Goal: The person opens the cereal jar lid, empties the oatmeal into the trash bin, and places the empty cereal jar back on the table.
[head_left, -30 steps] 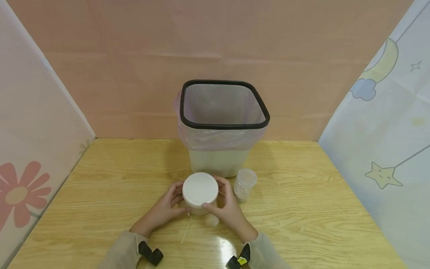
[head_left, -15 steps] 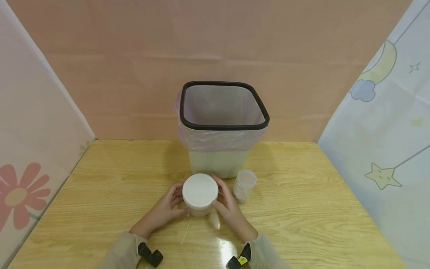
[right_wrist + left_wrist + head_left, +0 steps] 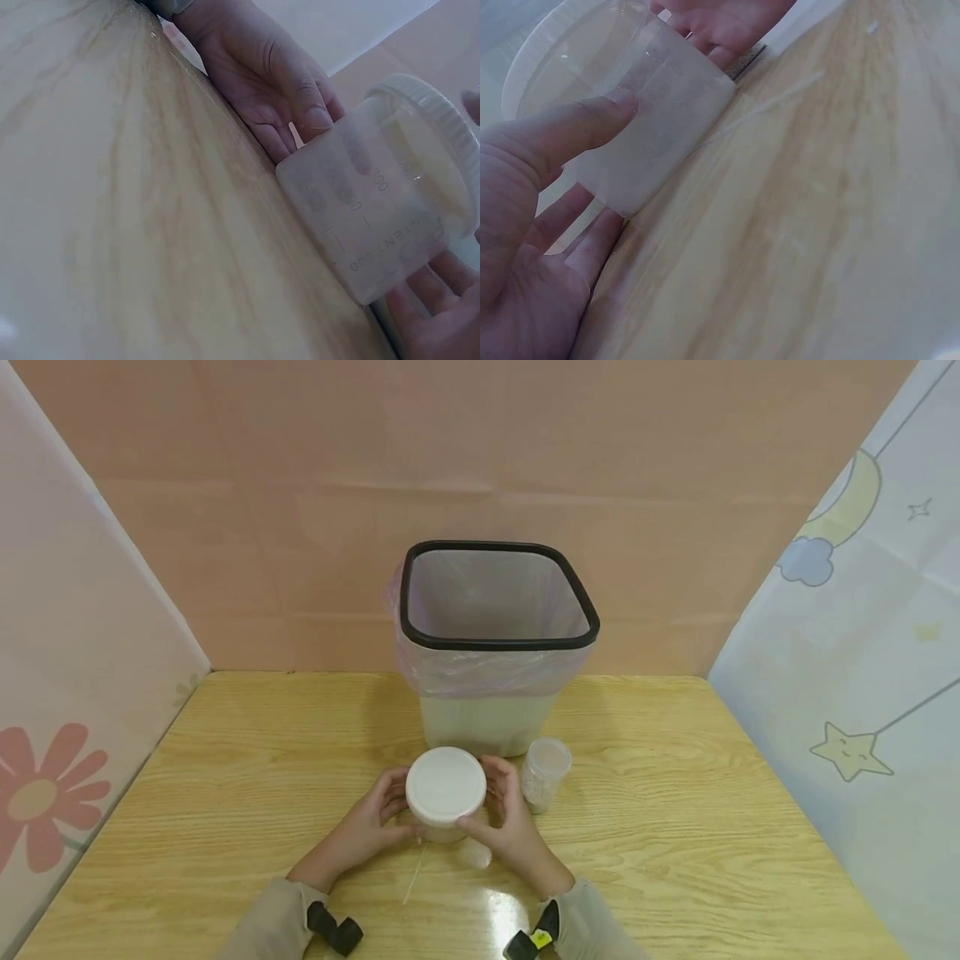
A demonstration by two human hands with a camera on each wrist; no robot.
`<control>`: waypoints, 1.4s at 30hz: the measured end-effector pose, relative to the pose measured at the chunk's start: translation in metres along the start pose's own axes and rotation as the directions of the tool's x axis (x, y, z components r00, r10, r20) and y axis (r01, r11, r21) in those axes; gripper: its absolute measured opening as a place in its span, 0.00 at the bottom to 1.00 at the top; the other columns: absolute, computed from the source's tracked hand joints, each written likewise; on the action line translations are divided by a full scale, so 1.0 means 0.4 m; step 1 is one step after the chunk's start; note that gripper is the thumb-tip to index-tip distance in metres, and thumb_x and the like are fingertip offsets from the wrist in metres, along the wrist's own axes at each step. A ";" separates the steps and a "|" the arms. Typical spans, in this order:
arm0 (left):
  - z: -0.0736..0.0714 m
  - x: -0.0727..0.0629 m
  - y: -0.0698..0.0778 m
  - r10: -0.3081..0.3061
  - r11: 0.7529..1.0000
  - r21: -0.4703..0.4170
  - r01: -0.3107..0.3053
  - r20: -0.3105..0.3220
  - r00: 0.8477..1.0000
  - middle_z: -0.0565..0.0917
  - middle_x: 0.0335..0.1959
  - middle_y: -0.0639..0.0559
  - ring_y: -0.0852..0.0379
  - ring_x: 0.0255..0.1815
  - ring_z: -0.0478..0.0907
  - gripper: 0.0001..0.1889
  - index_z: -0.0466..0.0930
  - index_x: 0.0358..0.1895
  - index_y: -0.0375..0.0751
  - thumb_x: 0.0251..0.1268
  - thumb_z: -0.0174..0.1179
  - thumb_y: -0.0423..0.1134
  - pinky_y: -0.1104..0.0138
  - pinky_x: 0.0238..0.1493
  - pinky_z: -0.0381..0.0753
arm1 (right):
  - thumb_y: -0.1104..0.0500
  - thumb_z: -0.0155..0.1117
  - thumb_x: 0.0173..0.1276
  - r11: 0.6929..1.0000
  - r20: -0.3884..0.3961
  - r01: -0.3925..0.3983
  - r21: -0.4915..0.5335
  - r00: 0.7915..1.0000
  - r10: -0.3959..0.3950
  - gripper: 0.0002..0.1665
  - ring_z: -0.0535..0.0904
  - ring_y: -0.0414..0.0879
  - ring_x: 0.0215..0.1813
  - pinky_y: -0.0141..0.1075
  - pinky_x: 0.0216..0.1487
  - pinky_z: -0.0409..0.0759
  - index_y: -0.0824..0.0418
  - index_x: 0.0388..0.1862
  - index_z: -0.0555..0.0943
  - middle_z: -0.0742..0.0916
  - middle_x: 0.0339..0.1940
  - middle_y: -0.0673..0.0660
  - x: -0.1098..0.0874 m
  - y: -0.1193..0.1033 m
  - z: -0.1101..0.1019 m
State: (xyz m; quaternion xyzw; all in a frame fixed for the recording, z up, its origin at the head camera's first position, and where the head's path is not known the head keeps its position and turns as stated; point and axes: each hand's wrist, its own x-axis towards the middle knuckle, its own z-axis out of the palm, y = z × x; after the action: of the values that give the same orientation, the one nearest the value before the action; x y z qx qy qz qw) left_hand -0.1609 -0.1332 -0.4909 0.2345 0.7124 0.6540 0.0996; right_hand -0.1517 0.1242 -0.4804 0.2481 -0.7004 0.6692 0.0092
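Note:
A wide translucent plastic jar [image 3: 444, 835] with a white screw lid [image 3: 446, 785] stands on the table between both hands. My left hand [image 3: 367, 822] grips the jar's body from the left; in the left wrist view its thumb [image 3: 592, 124] presses the wall. From the right, my right hand [image 3: 513, 831] curls round the jar, its thumb at the lid's front rim. Raised measuring marks show on the jar's wall [image 3: 367, 202] in the right wrist view. Its contents are hard to make out. A thin pale stick [image 3: 413, 877] lies on the table in front of it.
Right of the jar, a small clear lidded container [image 3: 546, 777] holds whitish bits. Behind stands a pale bin [image 3: 487, 718] with a black rim [image 3: 502, 643] and a pinkish liner bag. Patterned sheets [image 3: 840, 693] wall in the wooden table [image 3: 675, 827] on the sides.
My right thumb has moved off the lid's front rim to its right side and back to the front, its fingers shifting along. My left hand and the jar stay in place.

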 end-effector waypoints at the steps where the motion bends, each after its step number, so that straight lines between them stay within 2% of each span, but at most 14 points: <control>1: 0.000 0.000 0.001 -0.003 1.000 -0.001 0.003 -0.001 1.000 0.63 0.73 0.38 0.61 0.69 0.68 0.44 0.58 0.74 0.37 0.57 0.75 0.30 0.73 0.68 0.72 | 0.57 0.69 0.70 1.000 0.007 0.018 0.005 1.000 -0.018 0.45 0.68 0.47 0.70 0.35 0.70 0.69 0.65 0.76 0.54 0.70 0.71 0.68 0.001 0.002 0.000; 5: 0.001 0.000 0.004 -0.010 1.000 -0.004 0.010 -0.004 1.000 0.63 0.73 0.38 0.59 0.69 0.68 0.44 0.58 0.73 0.37 0.57 0.75 0.30 0.73 0.68 0.72 | 0.59 0.56 0.78 0.997 0.036 0.081 0.011 0.996 -0.081 0.39 0.68 0.39 0.69 0.34 0.69 0.70 0.71 0.78 0.51 0.68 0.70 0.76 0.005 0.009 -0.004; 10: 0.001 0.000 0.007 -0.010 1.000 -0.006 0.010 -0.002 1.000 0.63 0.73 0.39 0.64 0.68 0.68 0.44 0.58 0.74 0.38 0.57 0.75 0.31 0.73 0.68 0.72 | 0.66 0.49 0.75 0.997 0.048 0.083 -0.005 0.995 -0.083 0.36 0.67 0.39 0.71 0.36 0.70 0.70 0.71 0.78 0.55 0.67 0.73 0.75 0.006 0.010 -0.006; 14: 0.001 0.000 0.007 -0.005 1.000 -0.008 0.005 0.001 1.000 0.64 0.73 0.38 0.64 0.68 0.68 0.44 0.58 0.73 0.37 0.57 0.75 0.31 0.73 0.68 0.72 | 0.68 0.51 0.73 0.996 0.048 0.081 0.026 0.995 -0.082 0.36 0.68 0.41 0.71 0.37 0.70 0.71 0.71 0.77 0.56 0.68 0.72 0.73 0.005 0.008 -0.004; 23: 0.002 0.000 0.002 -0.001 1.000 0.003 0.001 -0.004 1.000 0.64 0.72 0.39 0.64 0.68 0.69 0.44 0.59 0.73 0.38 0.56 0.76 0.31 0.73 0.67 0.72 | 0.63 0.66 0.71 0.991 0.009 0.080 0.108 0.997 -0.082 0.38 0.70 0.41 0.68 0.31 0.68 0.71 0.75 0.69 0.55 0.70 0.68 0.72 0.000 0.012 -0.002; 27: 0.002 -0.001 0.003 0.003 1.000 0.003 -0.003 -0.003 1.000 0.64 0.73 0.38 0.65 0.67 0.69 0.44 0.58 0.74 0.37 0.56 0.75 0.31 0.73 0.67 0.72 | 0.63 0.69 0.68 0.991 0.010 0.059 0.117 0.998 -0.060 0.42 0.70 0.42 0.68 0.31 0.68 0.70 0.74 0.69 0.54 0.69 0.69 0.73 -0.002 0.014 -0.004; 34: 0.001 0.000 0.003 -0.005 1.000 -0.001 0.005 -0.001 1.000 0.63 0.73 0.38 0.66 0.68 0.68 0.44 0.58 0.74 0.38 0.56 0.76 0.31 0.73 0.68 0.72 | 0.59 0.62 0.74 0.995 0.037 0.075 0.070 0.996 -0.077 0.44 0.68 0.39 0.69 0.33 0.70 0.68 0.71 0.78 0.50 0.67 0.70 0.77 0.001 0.011 -0.005; 38: 0.000 -0.001 0.003 -0.004 1.000 -0.002 0.004 0.001 1.000 0.63 0.73 0.38 0.65 0.68 0.68 0.45 0.58 0.74 0.38 0.56 0.76 0.31 0.74 0.67 0.71 | 0.60 0.59 0.76 0.994 0.060 0.078 0.073 0.995 -0.083 0.42 0.67 0.38 0.71 0.32 0.71 0.68 0.73 0.79 0.51 0.65 0.73 0.77 0.003 0.010 -0.005; 42: 0.000 0.000 0.000 0.011 1.000 -0.006 -0.011 0.009 1.000 0.63 0.73 0.38 0.65 0.68 0.68 0.44 0.57 0.74 0.38 0.57 0.75 0.31 0.73 0.68 0.72 | 0.62 0.58 0.74 0.993 0.066 0.080 0.087 0.994 -0.086 0.40 0.67 0.41 0.71 0.34 0.71 0.67 0.72 0.78 0.54 0.66 0.73 0.74 0.005 0.010 -0.006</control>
State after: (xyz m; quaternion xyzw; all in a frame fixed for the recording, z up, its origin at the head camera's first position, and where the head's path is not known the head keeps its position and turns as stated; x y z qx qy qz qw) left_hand -0.1607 -0.1331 -0.4908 0.2412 0.7086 0.6556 0.1000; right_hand -0.1556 0.1257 -0.4833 0.3005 -0.6606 0.6880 0.0021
